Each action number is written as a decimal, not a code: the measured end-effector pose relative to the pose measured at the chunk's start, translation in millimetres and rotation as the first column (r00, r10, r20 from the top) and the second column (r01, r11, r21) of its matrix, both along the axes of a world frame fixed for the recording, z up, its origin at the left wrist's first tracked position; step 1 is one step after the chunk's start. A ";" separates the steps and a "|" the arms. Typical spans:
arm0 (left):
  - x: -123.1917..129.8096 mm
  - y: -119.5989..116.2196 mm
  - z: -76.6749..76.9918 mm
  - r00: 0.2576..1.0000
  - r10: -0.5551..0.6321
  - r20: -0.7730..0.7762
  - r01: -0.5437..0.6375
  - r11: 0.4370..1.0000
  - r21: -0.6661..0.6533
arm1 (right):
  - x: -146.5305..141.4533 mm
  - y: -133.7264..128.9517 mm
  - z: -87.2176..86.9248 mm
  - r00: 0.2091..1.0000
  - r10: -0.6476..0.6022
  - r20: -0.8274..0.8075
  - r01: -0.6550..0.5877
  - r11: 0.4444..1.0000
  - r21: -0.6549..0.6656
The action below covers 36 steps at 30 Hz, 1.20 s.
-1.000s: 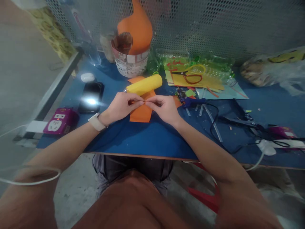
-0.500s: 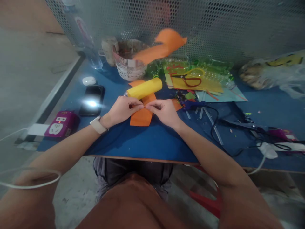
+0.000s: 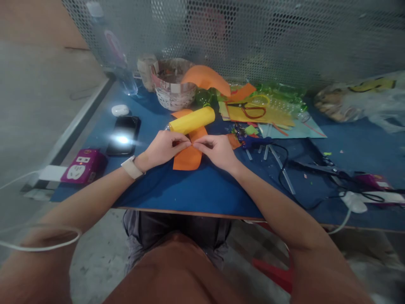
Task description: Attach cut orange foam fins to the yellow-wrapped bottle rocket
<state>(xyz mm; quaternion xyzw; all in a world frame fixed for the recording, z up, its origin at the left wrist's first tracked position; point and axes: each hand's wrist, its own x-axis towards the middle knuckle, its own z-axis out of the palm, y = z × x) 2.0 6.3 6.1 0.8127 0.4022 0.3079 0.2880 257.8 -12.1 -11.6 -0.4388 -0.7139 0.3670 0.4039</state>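
My left hand (image 3: 171,147) and my right hand (image 3: 217,152) meet fingertip to fingertip, each thumb and index finger pinched together. Whatever lies between them is too small to make out. Under the fingers, orange paper (image 3: 186,160) rests on the blue table, partly covered by my hands. Just beyond them a bottle wrapped in yellow paper (image 3: 192,120) lies on its side across the orange paper. Farther back, a curled orange paper strip (image 3: 207,78) hangs in front of the basket and over the yellow sheets.
A woven basket (image 3: 175,95) stands at the back. Scissors (image 3: 253,107) lie on yellow paper, with green plastic bottles behind. To the right are a blue glue gun (image 3: 255,141), glue sticks and cables. A phone (image 3: 123,135) and a purple socket adapter (image 3: 85,165) sit on the left.
The orange strip at the back has dropped lower, its right end now over the yellow paper near the scissors. My hands keep their fingertip pinch in nearly the same place.
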 end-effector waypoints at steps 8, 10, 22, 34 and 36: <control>0.9 0.8 -0.5 0.999 -0.002 0.050 0.001 1.000 0.008 | 2.1 0.5 2.8 0.999 -0.015 0.028 0.015 1.000 0.005; 0.5 1.2 -0.5 0.999 -0.007 0.053 0.007 1.000 -0.003 | 4.2 2.5 3.5 1.000 -0.018 0.017 0.018 1.000 0.007; -3.1 4.3 2.7 0.998 -0.014 0.060 0.015 1.000 -0.023 | 10.6 8.0 5.5 1.000 0.006 0.027 -0.006 1.000 0.023; -0.7 1.2 0.1 0.997 -0.050 0.057 0.052 0.998 -0.046 | 5.5 2.2 0.0 0.999 0.011 0.050 -0.015 0.997 0.071; -0.9 2.5 -2.3 0.997 -0.056 0.053 0.058 0.997 -0.044 | 9.7 4.7 3.0 0.998 -0.031 0.051 0.024 0.991 0.135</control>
